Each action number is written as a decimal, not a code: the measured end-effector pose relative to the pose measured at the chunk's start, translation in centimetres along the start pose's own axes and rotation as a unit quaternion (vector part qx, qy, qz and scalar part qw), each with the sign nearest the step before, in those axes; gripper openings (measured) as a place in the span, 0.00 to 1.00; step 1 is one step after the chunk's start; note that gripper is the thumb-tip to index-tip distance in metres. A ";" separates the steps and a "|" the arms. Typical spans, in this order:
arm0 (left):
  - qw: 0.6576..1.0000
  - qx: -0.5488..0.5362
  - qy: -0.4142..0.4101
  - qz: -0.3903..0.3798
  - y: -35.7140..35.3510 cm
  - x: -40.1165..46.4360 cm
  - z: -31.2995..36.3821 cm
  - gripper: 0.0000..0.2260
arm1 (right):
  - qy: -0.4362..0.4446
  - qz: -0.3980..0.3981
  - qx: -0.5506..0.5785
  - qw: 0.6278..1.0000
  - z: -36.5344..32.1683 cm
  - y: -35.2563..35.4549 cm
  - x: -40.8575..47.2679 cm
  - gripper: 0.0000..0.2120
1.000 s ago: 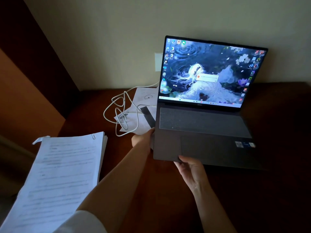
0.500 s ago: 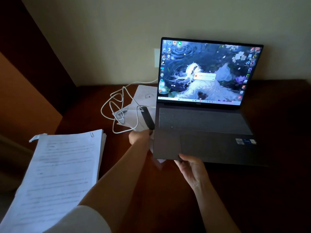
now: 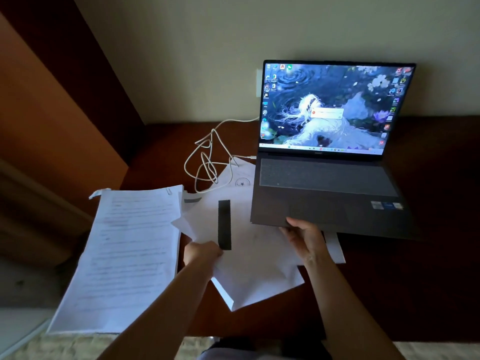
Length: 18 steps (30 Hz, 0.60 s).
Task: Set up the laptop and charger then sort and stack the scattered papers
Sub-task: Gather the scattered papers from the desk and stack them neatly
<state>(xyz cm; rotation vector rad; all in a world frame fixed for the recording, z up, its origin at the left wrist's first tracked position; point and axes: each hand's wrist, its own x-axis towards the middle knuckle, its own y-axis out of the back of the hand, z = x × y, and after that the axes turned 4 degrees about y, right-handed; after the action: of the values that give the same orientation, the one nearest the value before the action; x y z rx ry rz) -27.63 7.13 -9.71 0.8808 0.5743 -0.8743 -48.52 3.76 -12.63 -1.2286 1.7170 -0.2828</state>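
Observation:
An open grey laptop (image 3: 330,193) with a lit screen stands on the dark wooden desk (image 3: 415,281) against the wall. My right hand (image 3: 305,236) grips its front left edge, thumb on top, lifting that corner slightly. My left hand (image 3: 201,253) pinches several loose white sheets (image 3: 254,263), one bearing a black strip (image 3: 224,224), pulled out in front of the laptop. A white charger cable (image 3: 207,162) loops from the wall socket (image 3: 258,83) to the laptop's left side. A clipped stack of printed papers (image 3: 124,255) lies at the left.
One more white sheet (image 3: 336,249) pokes out from under the laptop's front edge. The desk's left end meets an orange-brown panel (image 3: 52,126). A pale rug (image 3: 65,346) shows below the desk's near edge.
My left hand has drawn the loose sheets out from beside and under the laptop toward me. My right hand has kept its grip on the laptop's front edge.

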 end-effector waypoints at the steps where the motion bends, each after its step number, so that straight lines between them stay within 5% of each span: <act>1: 1.000 -0.002 0.009 -0.002 0.3 -0.1 -0.1 0.11 | -0.001 0.000 -0.004 1.000 0.0 -0.1 -0.1 0.11; 18: 0.999 0.024 -0.001 -0.023 2.6 -2.2 -1.8 0.09 | 0.008 0.067 0.020 0.998 0.5 -3.0 -2.3 0.11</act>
<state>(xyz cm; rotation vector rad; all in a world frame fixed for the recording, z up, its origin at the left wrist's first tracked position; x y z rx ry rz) -26.72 10.40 -7.95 0.9122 0.5760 -0.9338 -46.31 4.46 -9.58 -1.0789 1.7893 -0.2455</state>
